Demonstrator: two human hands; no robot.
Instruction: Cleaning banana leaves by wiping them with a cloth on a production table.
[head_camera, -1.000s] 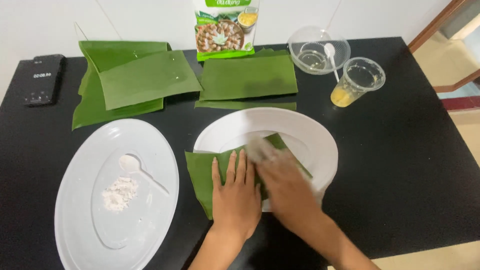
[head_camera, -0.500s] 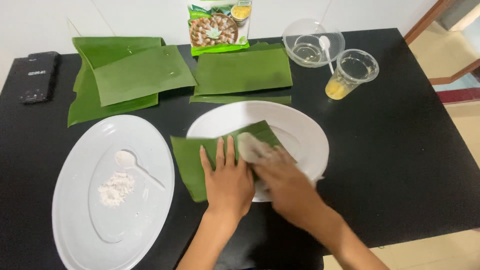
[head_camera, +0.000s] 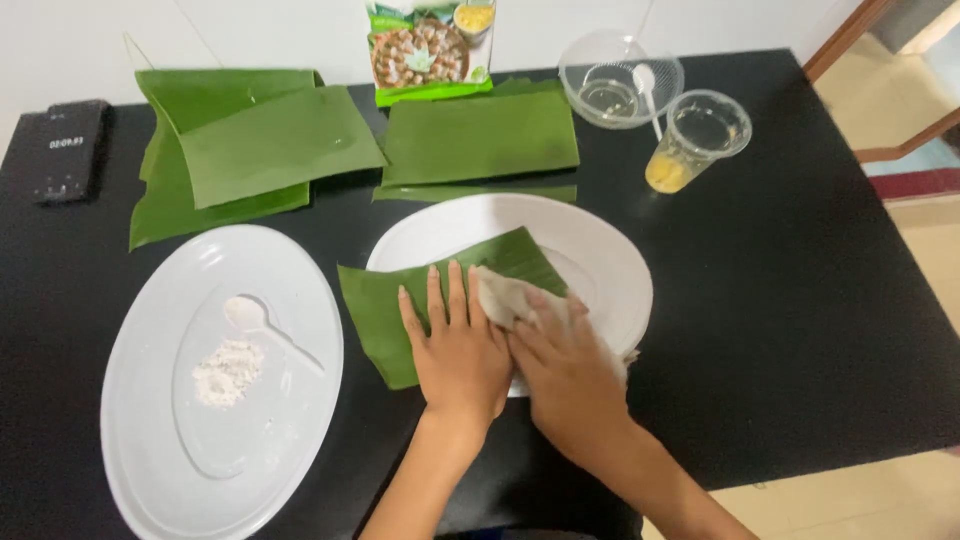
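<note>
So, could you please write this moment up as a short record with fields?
surface: black table
left hand: flat, palm down on a banana leaf piece
right hand: pressing a pale cloth onto that leaf
under the leaf: white oval plate
left side: second oval plate with white powder and a white plastic spoon
behind: stacked banana leaves, food packet, clear bowl, plastic cup with yellow liquid
far left: black device
</note>
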